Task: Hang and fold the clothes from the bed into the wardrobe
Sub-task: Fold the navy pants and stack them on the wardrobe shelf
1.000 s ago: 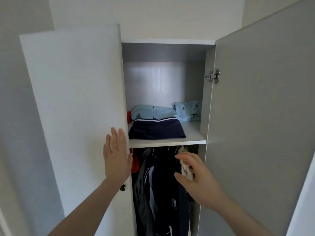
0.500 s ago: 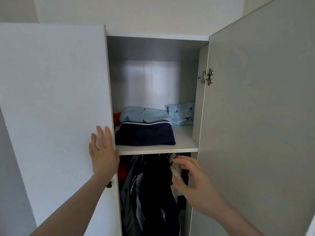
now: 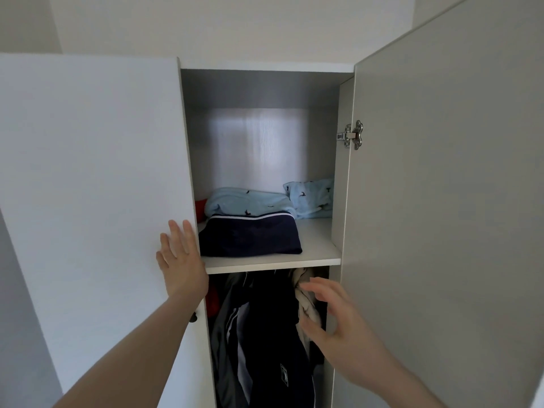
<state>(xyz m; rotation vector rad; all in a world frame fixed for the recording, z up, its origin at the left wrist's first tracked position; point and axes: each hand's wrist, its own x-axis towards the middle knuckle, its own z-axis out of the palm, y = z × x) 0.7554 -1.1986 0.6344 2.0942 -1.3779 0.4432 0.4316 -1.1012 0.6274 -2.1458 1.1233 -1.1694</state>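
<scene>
Wardrobe (image 3: 265, 119) stands open: left hand (image 3: 181, 257) lies flat, fingers straight, on the left door (image 3: 88, 187); right hand (image 3: 338, 328), fingers loosely spread, holds nothing before hanging dark clothes (image 3: 265, 343).

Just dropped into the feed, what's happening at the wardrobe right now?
A person stands at the open wardrobe. The left hand presses flat against the left door, fingers straight. The right hand hovers open in front of the hanging clothes below the shelf, holding nothing. On the shelf lie a folded navy garment and two light blue printed pieces behind it, with something red at the left. The right door is swung wide.
</scene>
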